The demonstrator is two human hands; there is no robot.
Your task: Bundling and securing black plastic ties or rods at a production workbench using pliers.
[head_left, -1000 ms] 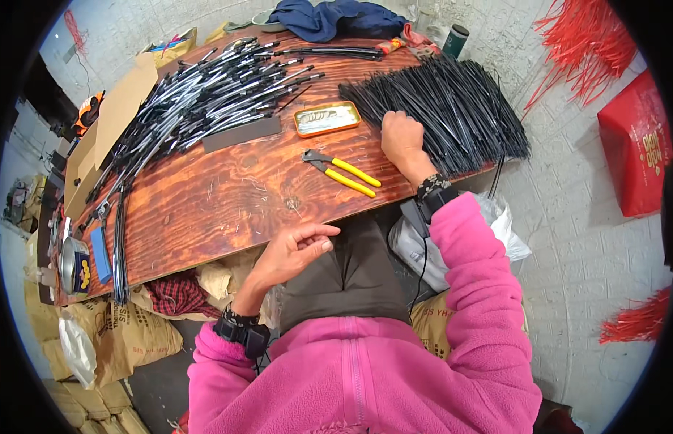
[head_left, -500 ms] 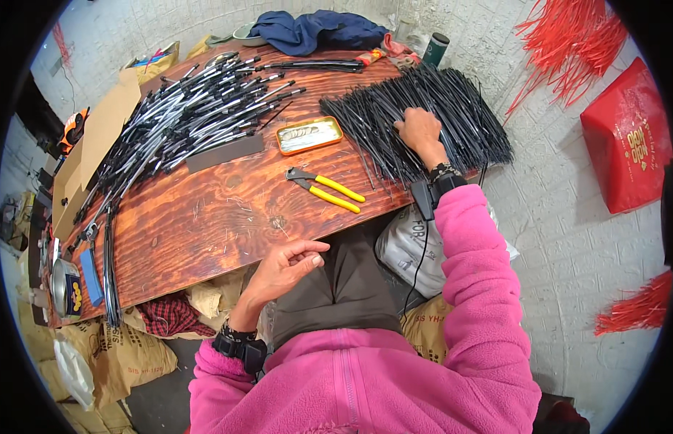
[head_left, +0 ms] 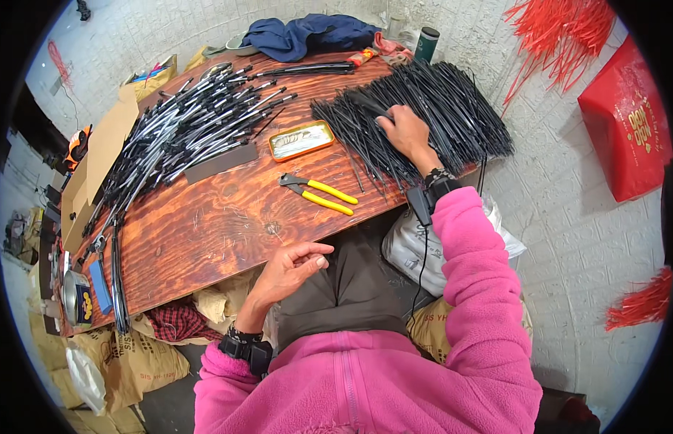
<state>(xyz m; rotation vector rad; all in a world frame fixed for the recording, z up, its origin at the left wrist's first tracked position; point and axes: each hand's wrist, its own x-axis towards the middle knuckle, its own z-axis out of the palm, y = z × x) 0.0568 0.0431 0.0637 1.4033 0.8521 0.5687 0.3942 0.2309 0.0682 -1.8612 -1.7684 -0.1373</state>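
Over a wide heap of thin black rods (head_left: 452,108) at the table's right, my right hand (head_left: 409,134) is bent downward. Its fingers are closed on some of the black rods, smeared by motion at the fingertips; I cannot tell how many. Just off the table's front edge, above my lap, hovers my left hand (head_left: 289,271), holding nothing. Its index finger points right, with the thumb a little apart below it. Nearest on the table lie end-cutting pliers (head_left: 318,193) with yellow handles. Behind them is a shallow yellow-rimmed tin (head_left: 301,140) with small pale pieces inside.
Silver-and-black rods (head_left: 192,116) are piled on the left, beside a grey bar (head_left: 220,163) and a cardboard box (head_left: 108,145). A dark bottle (head_left: 426,45) and blue cloth (head_left: 307,36) stand at the back. A black cable (head_left: 421,267) hangs from my right wrist. Sacks (head_left: 145,362) lie below.
My right hand has shifted slightly left over the black rods, and its fingers have closed on some. The left hand stays much the same. The whole view has shifted a little.
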